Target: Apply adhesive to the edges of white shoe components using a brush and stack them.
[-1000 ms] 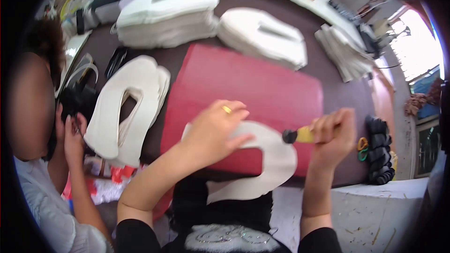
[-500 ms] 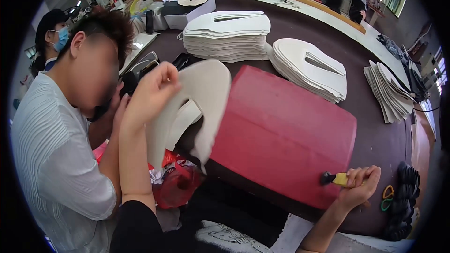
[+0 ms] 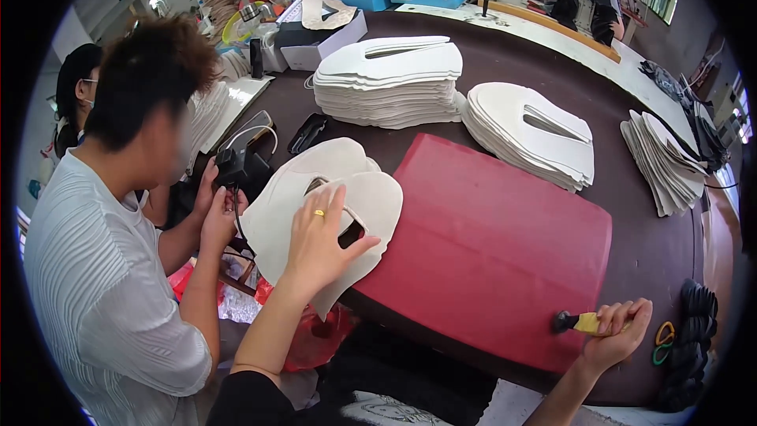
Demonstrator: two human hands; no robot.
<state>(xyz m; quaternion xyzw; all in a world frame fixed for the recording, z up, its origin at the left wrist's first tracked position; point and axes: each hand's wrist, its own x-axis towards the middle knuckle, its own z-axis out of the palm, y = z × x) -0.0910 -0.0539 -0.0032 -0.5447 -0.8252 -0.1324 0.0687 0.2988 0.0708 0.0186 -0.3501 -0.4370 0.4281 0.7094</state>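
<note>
Head view. The left hand [image 3: 319, 241], a ring on one finger, lies palm-down with fingers spread flat on a white cut piece [image 3: 371, 197], pressing it rather than pinching it. The piece rests on top of a low pile [image 3: 284, 213] of like pieces at the near left edge of the worktop [image 3: 505, 71], its right lobe just overlapping the red mat [image 3: 489, 244]. The forearm rises from the lower edge, wrist slightly bent. The right hand [image 3: 615, 331] is well apart at the mat's near right corner, fist closed around a yellow-handled tool [image 3: 579, 322] whose dark tip points left onto the mat; the forearm enters from the lower right.

Progress, as judged: the mat is bare, so no piece is under the tool; the piece appears set down on its pile. Three further stacks [image 3: 390, 83] stand beyond the mat. A person in a striped shirt [image 3: 102, 292] at left handles a black device [image 3: 233, 166].
</note>
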